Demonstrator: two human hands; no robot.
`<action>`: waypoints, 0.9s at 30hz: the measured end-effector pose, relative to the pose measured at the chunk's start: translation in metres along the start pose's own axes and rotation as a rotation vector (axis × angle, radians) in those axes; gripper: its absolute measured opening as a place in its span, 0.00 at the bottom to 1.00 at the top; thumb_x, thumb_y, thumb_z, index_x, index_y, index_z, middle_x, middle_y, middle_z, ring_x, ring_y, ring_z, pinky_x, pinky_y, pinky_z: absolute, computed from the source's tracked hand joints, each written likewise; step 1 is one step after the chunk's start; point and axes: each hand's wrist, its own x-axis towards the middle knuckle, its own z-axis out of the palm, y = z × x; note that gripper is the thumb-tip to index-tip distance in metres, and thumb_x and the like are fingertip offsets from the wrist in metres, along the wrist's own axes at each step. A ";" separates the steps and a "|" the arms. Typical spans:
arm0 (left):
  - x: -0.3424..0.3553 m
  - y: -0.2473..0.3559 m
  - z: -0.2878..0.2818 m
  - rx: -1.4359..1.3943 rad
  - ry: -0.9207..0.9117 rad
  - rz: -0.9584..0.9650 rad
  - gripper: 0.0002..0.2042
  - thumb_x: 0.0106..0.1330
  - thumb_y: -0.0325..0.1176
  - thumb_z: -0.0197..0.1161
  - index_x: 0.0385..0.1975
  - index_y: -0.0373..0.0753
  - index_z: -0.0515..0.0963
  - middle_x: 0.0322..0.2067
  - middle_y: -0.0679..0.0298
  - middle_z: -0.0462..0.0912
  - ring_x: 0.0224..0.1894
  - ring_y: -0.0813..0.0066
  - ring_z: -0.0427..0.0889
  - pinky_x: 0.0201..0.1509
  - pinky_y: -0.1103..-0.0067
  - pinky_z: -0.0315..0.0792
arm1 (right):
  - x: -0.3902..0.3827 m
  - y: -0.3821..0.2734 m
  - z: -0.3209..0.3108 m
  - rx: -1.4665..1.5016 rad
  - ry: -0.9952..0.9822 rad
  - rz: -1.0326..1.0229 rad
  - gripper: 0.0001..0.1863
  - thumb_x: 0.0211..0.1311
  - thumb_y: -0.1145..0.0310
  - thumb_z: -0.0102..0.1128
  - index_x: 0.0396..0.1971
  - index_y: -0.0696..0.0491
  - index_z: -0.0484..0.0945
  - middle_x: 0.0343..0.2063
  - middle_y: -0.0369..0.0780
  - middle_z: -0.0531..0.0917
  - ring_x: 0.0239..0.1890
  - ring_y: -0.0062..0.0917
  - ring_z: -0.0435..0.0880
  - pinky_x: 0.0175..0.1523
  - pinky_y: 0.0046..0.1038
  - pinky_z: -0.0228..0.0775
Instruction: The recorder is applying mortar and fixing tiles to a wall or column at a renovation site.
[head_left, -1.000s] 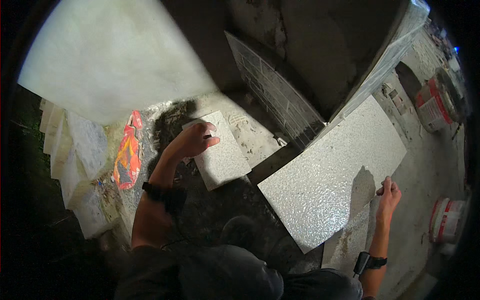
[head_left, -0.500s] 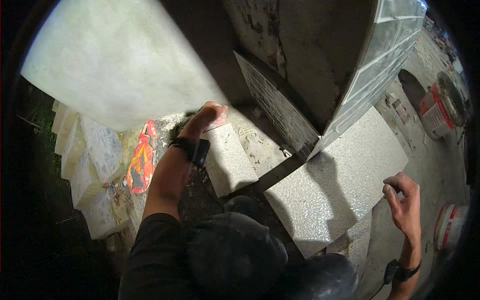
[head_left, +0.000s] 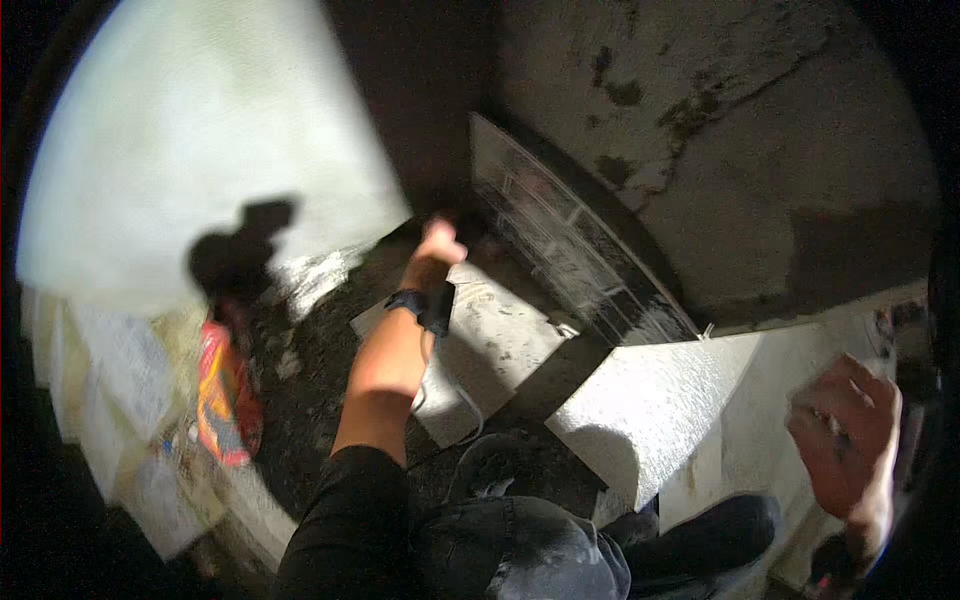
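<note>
My left hand (head_left: 442,243) reaches toward the dark corner, its fingers curled closed and blurred; what they may hold is hidden. A black strapped device (head_left: 432,308) sits on that wrist, and a thin pale cord loops below it. Under the forearm lies a narrow pale speckled slab (head_left: 440,415). A wider speckled slab (head_left: 660,400) lies to the right, lit brightly. Out at the right side my right hand (head_left: 845,435) is raised, its fingers smeared by motion, apart from the slabs. A grid-backed panel (head_left: 580,240) leans near the far wall.
A pale wall (head_left: 200,120) rises at left, with a dark shadow on it. Stacked pale blocks (head_left: 125,370) and a crumpled red-orange bag (head_left: 225,395) lie beneath. A stained concrete wall (head_left: 740,140) closes off the far right. My knees fill the lower middle.
The view has swung to the right and blurred. The large grid-backed panel that stood upright at the right is no longer seen there. My right hand appears raised and closer.
</note>
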 end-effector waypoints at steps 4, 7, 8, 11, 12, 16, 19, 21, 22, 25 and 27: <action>0.018 -0.117 0.005 0.208 -0.015 0.165 0.31 0.54 0.34 0.58 0.64 0.39 0.74 0.65 0.55 0.73 0.68 0.55 0.68 0.73 0.68 0.62 | 0.039 -0.028 0.043 0.084 0.324 -0.149 0.10 0.49 0.80 0.69 0.33 0.58 0.80 0.31 0.45 0.82 0.29 0.38 0.82 0.34 0.35 0.74; 0.027 -0.098 -0.007 -0.597 -0.325 0.505 0.27 0.66 0.47 0.57 0.62 0.38 0.74 0.63 0.60 0.76 0.60 0.58 0.76 0.69 0.71 0.66 | 0.065 -0.024 0.103 -0.057 0.485 -0.099 0.09 0.53 0.79 0.67 0.36 0.59 0.80 0.33 0.44 0.81 0.32 0.40 0.82 0.36 0.36 0.75; -0.041 -0.017 0.059 -0.675 -0.398 0.584 0.27 0.66 0.47 0.57 0.62 0.38 0.74 0.63 0.60 0.76 0.60 0.58 0.76 0.69 0.71 0.66 | 0.069 -0.007 0.122 -0.203 0.474 0.013 0.10 0.53 0.78 0.67 0.36 0.59 0.80 0.33 0.44 0.80 0.33 0.40 0.81 0.36 0.37 0.75; 0.033 0.040 -0.010 -1.020 -0.291 -0.564 0.26 0.67 0.47 0.56 0.60 0.37 0.75 0.61 0.60 0.77 0.59 0.60 0.76 0.67 0.70 0.66 | 0.074 -0.010 0.153 -0.316 0.404 0.083 0.13 0.51 0.78 0.63 0.39 0.59 0.79 0.37 0.47 0.77 0.37 0.42 0.79 0.39 0.39 0.75; 0.035 0.015 0.016 -1.095 -0.223 -0.490 0.25 0.68 0.46 0.56 0.59 0.38 0.76 0.60 0.60 0.78 0.58 0.60 0.76 0.66 0.70 0.68 | 0.075 -0.012 0.159 -0.362 0.359 0.091 0.12 0.52 0.78 0.62 0.40 0.59 0.79 0.39 0.48 0.78 0.38 0.42 0.79 0.39 0.40 0.75; 0.059 -0.079 0.059 -1.273 0.127 -0.185 0.21 0.69 0.43 0.56 0.57 0.40 0.78 0.56 0.60 0.82 0.53 0.61 0.80 0.59 0.70 0.73 | 0.072 -0.018 0.168 -0.375 0.315 0.037 0.13 0.54 0.75 0.59 0.41 0.61 0.79 0.43 0.48 0.78 0.42 0.42 0.79 0.42 0.40 0.75; -0.026 -0.100 0.109 -1.394 0.196 0.020 0.19 0.70 0.41 0.57 0.56 0.41 0.79 0.53 0.60 0.83 0.51 0.62 0.82 0.56 0.70 0.76 | 0.067 -0.006 0.179 -0.373 0.297 0.128 0.12 0.55 0.74 0.58 0.40 0.61 0.79 0.43 0.49 0.78 0.42 0.43 0.79 0.42 0.40 0.76; 0.056 0.042 0.040 0.484 -0.239 0.140 0.24 0.78 0.44 0.39 0.68 0.42 0.69 0.71 0.61 0.67 0.70 0.60 0.68 0.74 0.70 0.60 | 0.068 -0.001 0.186 -0.447 0.253 0.205 0.13 0.55 0.74 0.58 0.41 0.60 0.79 0.44 0.49 0.78 0.43 0.43 0.79 0.41 0.40 0.76; 0.029 -0.061 0.015 -0.035 0.050 -0.191 0.19 0.73 0.41 0.50 0.57 0.42 0.79 0.57 0.57 0.82 0.59 0.64 0.80 0.59 0.70 0.75 | 0.076 -0.022 0.183 -0.352 0.272 0.105 0.13 0.55 0.74 0.58 0.41 0.60 0.80 0.44 0.49 0.78 0.43 0.43 0.79 0.41 0.40 0.76; 0.018 0.097 -0.051 -0.034 -0.233 0.083 0.25 0.77 0.47 0.42 0.68 0.43 0.69 0.70 0.58 0.67 0.69 0.59 0.68 0.72 0.69 0.62 | 0.064 0.002 0.189 -0.496 0.247 0.230 0.14 0.55 0.74 0.57 0.43 0.59 0.80 0.45 0.49 0.79 0.43 0.43 0.79 0.41 0.40 0.76; 0.031 0.066 -0.027 0.109 -0.195 0.078 0.24 0.77 0.46 0.42 0.68 0.43 0.69 0.69 0.59 0.69 0.69 0.59 0.69 0.71 0.68 0.63 | 0.067 -0.001 0.189 -0.495 0.255 0.213 0.15 0.55 0.75 0.57 0.44 0.58 0.80 0.45 0.49 0.79 0.44 0.43 0.80 0.41 0.40 0.77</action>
